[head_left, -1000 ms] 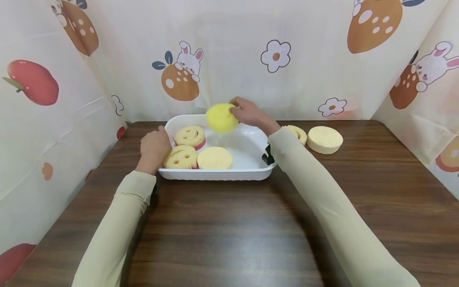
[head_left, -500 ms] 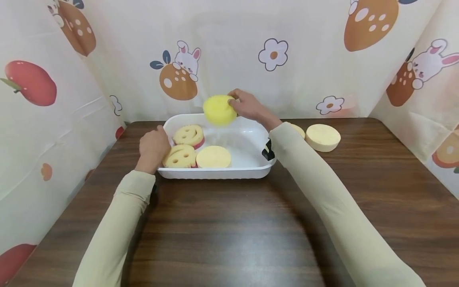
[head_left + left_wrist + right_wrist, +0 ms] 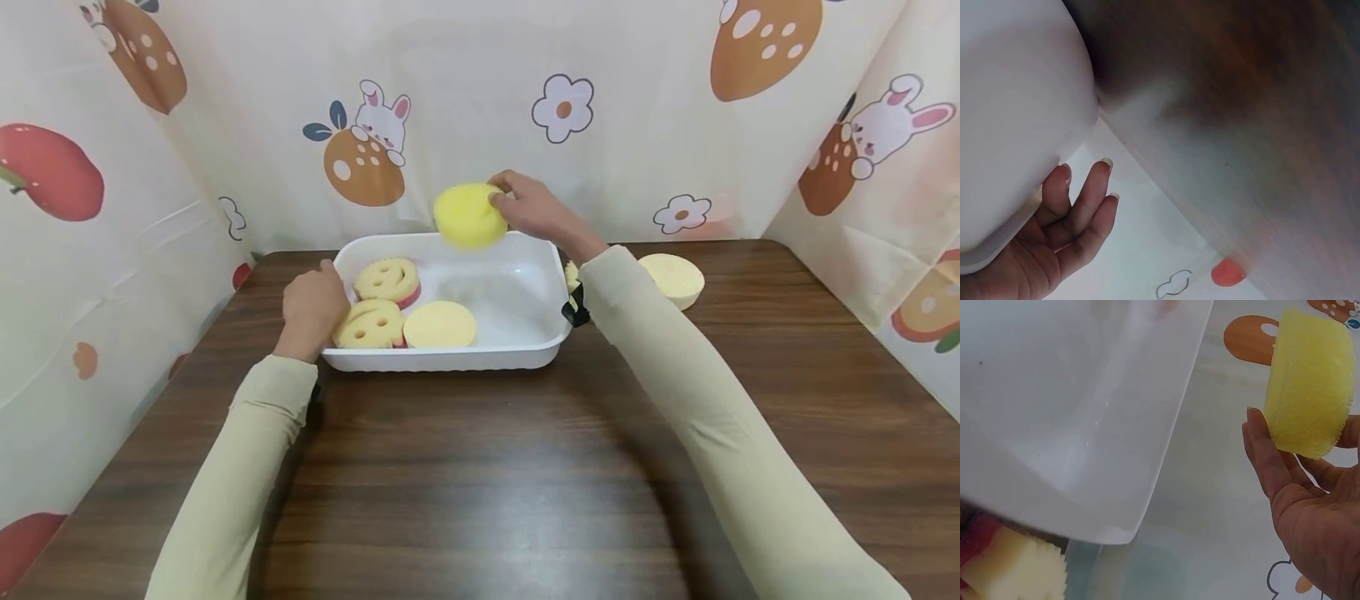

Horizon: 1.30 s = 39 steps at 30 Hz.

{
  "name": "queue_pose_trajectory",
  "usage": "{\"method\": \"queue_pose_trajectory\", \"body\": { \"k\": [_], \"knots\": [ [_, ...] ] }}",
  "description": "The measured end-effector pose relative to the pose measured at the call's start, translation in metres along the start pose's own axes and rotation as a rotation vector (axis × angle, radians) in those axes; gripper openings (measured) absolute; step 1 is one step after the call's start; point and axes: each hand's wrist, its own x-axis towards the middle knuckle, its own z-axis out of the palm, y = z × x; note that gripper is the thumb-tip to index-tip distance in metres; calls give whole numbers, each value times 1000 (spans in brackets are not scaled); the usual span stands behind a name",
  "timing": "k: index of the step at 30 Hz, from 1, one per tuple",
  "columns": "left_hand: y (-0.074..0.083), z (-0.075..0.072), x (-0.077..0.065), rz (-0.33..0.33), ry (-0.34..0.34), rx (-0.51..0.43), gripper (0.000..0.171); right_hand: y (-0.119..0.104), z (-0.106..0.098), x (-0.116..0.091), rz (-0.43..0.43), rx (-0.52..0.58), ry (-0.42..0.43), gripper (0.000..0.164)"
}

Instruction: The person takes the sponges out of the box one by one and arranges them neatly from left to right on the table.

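Observation:
A bright yellow round sponge [image 3: 470,216] is up above the back rim of the white tray [image 3: 438,360]. My right hand [image 3: 531,204] pinches it by its right side; the right wrist view shows the sponge [image 3: 1311,384] edge-on between thumb and fingers. My left hand [image 3: 313,303] holds the tray's left rim, with its fingers [image 3: 1088,197] curled along the outside wall and its thumb hidden. Inside the tray, two cream smiley-face sponges with pink undersides, one at the back [image 3: 387,279] and one in front [image 3: 370,325], lie at the left. A plain cream round sponge [image 3: 440,325] sits beside the front one.
On the brown wooden table [image 3: 465,467], right of the tray, lies another plain cream round sponge [image 3: 672,279]. A scalloped sponge [image 3: 572,275] is mostly hidden behind my right sleeve. A printed curtain [image 3: 465,75] stands close behind the tray and along both sides.
My right hand has raised the yellow sponge higher above the tray, and its forearm now covers more of the sponges on the right. The left hand keeps its place on the rim.

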Motion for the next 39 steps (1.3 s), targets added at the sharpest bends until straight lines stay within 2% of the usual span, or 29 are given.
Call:
{"method": "queue_pose_trajectory", "body": {
  "k": [9,18,24,32,39],
  "knots": [
    [1,-2,-2,-1,15,-8,46,7,-9,-7,23,-1,16,45],
    [1,-4,-3,7,8,-3,49,19,-20,-12,37,-39,27,46],
    [1,-3,-2,0,-6,-4,50,28,-27,-16,71,-1,34,47],
    [1,1,0,0,13,7,52,38,-38,-23,81,-19,38,49],
    [1,-1,-1,8,1,5,51,47,-48,-30,125,-9,57,49]
  ]
}}
